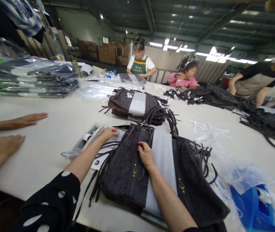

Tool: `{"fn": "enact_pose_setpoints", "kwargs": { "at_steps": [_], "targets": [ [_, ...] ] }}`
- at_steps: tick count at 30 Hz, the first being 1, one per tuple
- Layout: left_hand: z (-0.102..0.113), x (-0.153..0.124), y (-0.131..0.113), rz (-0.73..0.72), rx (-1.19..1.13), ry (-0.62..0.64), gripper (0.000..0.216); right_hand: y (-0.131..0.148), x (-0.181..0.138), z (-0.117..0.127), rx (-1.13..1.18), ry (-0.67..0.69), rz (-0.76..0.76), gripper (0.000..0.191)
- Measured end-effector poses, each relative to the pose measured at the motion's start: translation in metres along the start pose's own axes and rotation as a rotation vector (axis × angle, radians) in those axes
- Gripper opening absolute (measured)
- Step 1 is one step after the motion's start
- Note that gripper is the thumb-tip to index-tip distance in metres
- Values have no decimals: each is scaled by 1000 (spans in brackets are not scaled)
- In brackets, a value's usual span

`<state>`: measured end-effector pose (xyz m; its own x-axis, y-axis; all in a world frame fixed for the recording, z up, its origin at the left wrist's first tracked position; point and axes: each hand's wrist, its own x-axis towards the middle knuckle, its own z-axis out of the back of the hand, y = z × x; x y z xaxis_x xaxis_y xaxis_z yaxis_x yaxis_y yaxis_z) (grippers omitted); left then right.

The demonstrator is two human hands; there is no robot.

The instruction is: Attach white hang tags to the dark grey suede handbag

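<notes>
A dark suede handbag (120,167), with brass buckles and long fringe, lies on a stack of similar bags in front of me. A pale foam strip (163,161) wraps around its middle. My right hand (146,154) rests over the bag's front strap, just left of the foam strip, with thumb and fingers pinched; what is between them is too small to tell. Beyond the bag's left edge, my left hand (110,132) is closed at the fingertips over a small clear plastic packet (121,133), beside a grey plastic tray (79,146). Whatever it pinches is unclear.
More wrapped handbags (120,103) lie ahead. Plastic-bagged goods (38,77) are piled at the far left, and another person's hands (14,133) rest nearer. A blue plastic holder (251,206) stands at right. Dark bags (268,124) and several co-workers line the far side.
</notes>
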<state>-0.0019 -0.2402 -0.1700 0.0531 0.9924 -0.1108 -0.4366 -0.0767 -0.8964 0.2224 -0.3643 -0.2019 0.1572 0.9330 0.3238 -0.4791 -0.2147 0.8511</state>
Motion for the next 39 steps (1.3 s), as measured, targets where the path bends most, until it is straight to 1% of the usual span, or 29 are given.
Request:
{"fn": "enact_pose_setpoints", "kwargs": {
  "at_steps": [2, 4, 7, 10, 13, 17, 19, 22, 24, 25, 26, 28, 29, 31, 33, 35, 37, 39],
  "targets": [
    [-1, -1, -1, 25, -84, -47, 12, 0, 0, 0, -2, 1, 3, 20],
    [0, -1, -6, 36, -168, -126, 12, 0, 0, 0, -3, 1, 7, 20],
    [8, 2, -21, 10, -287, -232, 16, -1, 0, 0, 2, -1, 7, 20],
    [19, 4, -39, -31, -372, -297, 20, -1, 0, -1, 7, 0, -3, 20],
    [28, 5, -54, -29, -428, -317, 20, 0, 0, 0, 8, -1, -7, 20],
    [37, 7, -71, 30, -528, -301, 21, 1, -1, 1, 10, 3, 3, 20],
    [45, 11, -84, 24, -583, -299, 22, 0, -1, 0, 17, 4, 3, 21],
    [59, 14, -107, -27, -622, -330, 22, -1, -1, 0, 56, 8, -19, 20],
    [62, 6, -124, -137, -571, -356, 21, 3, 1, 2, 134, 23, -80, 19],
    [59, -1, -131, -215, -525, -352, 20, 8, 3, 3, 198, 34, -131, 19],
    [53, -12, -137, -298, -469, -328, 20, 14, 5, 6, 280, 41, -188, 20],
    [34, -38, -145, -414, -366, -215, 19, 32, 11, 13, 494, 36, -309, 26],
    [21, -53, -146, -435, -320, -138, 17, 42, 15, 17, 618, 30, -370, 31],
    [-6, -81, -144, -432, -248, 13, 15, 63, 23, 27, 865, 46, -484, 37],
    [-29, -103, -137, -421, -190, 137, 14, 79, 30, 38, 1048, 97, -582, 36],
    [-47, -117, -128, -432, -127, 234, 15, 87, 36, 47, 1131, 98, -616, 26],
    [-58, -125, -122, -463, -45, 300, 15, 88, 40, 56, 1128, 18, -618, 14],
    [-63, -126, -120, -501, 37, 379, 15, 84, 43, 62, 1075, -75, -626, 16]
  ]
}}
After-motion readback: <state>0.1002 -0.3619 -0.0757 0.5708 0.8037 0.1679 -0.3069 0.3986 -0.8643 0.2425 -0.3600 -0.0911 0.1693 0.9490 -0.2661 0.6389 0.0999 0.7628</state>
